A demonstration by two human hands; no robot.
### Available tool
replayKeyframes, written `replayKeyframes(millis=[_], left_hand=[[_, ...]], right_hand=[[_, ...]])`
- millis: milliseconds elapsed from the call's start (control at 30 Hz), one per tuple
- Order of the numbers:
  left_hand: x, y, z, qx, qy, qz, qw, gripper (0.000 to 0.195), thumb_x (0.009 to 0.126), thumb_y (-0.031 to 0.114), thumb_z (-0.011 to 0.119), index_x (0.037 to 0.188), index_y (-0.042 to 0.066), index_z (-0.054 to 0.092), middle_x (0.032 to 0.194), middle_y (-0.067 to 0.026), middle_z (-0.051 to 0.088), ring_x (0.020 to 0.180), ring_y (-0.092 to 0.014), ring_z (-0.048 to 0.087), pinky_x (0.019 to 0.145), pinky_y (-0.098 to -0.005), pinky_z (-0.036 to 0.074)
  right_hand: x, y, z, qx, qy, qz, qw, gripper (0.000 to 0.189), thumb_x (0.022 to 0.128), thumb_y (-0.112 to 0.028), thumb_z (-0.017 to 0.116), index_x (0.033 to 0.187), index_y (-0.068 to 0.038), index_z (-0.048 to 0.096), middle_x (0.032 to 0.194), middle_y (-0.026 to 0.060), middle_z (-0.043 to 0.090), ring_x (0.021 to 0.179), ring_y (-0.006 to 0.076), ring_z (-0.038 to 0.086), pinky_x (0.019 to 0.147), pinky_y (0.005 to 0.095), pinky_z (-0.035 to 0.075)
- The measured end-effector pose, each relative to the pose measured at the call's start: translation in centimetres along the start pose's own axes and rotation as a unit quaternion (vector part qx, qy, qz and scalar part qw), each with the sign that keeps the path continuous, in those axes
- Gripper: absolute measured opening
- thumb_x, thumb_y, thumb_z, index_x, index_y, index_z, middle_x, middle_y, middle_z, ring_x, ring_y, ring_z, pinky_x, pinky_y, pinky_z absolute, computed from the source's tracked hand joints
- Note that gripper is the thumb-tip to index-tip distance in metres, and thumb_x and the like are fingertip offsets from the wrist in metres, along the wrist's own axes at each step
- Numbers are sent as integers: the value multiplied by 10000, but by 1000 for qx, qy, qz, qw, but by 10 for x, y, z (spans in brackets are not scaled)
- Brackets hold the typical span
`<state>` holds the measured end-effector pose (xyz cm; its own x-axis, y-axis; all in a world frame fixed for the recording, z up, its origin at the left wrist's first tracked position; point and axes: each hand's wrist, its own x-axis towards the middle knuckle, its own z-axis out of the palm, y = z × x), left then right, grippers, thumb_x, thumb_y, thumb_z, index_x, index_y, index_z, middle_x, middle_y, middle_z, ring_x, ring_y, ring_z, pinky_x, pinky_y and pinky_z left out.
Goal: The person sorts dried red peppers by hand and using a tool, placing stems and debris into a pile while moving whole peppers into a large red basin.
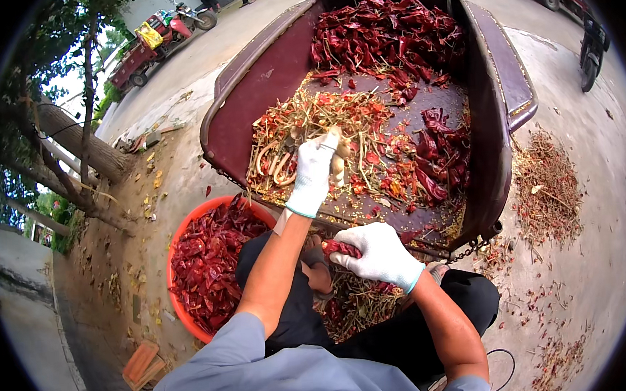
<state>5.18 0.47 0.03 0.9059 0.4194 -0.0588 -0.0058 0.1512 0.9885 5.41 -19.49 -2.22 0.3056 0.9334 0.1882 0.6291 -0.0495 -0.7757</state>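
Observation:
My left hand (319,165), in a white knit glove with stained fingertips, reaches over the heap of pale stems and pepper scraps (308,110) in the cart bed; whether it grips anything is not clear. Just outside the bed's near edge, my right hand (375,253), gloved too, is closed around dried red chili peppers (343,248). A large pile of dried red chilies (384,35) fills the far end of the cart bed (268,74), and a smaller group (437,158) lies at its right side. An orange-red plastic tub (171,274) full of chilies stands left of my legs.
Stem litter (546,186) lies on the concrete at the right, and more (360,305) between my feet. A chain (469,250) hangs at the cart's near right corner. Trees (81,140), a brick (142,361) and a cargo tricycle (158,41) are at the left. People stand far off.

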Motion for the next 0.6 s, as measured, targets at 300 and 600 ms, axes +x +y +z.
replayKeyframes(millis=[300, 600], left_hand=[[29, -62, 103, 577, -208, 342, 712, 280, 796, 217, 724, 1065, 143, 702, 920, -74, 641, 896, -276, 643, 773, -388, 527], [35, -58, 100, 633, -145, 296, 701, 219, 734, 278, 780, 872, 140, 680, 882, -72, 612, 896, -284, 619, 776, -408, 491]], right_hand=[[0, 8, 7, 35, -98, -13, 994, 355, 868, -476, 591, 858, -134, 686, 742, 147, 666, 739, 356, 656, 683, 453, 503], [-3, 14, 2, -2, -77, -13, 997, 349, 837, -462, 625, 938, -136, 697, 773, 161, 674, 778, 367, 658, 727, 456, 506]])
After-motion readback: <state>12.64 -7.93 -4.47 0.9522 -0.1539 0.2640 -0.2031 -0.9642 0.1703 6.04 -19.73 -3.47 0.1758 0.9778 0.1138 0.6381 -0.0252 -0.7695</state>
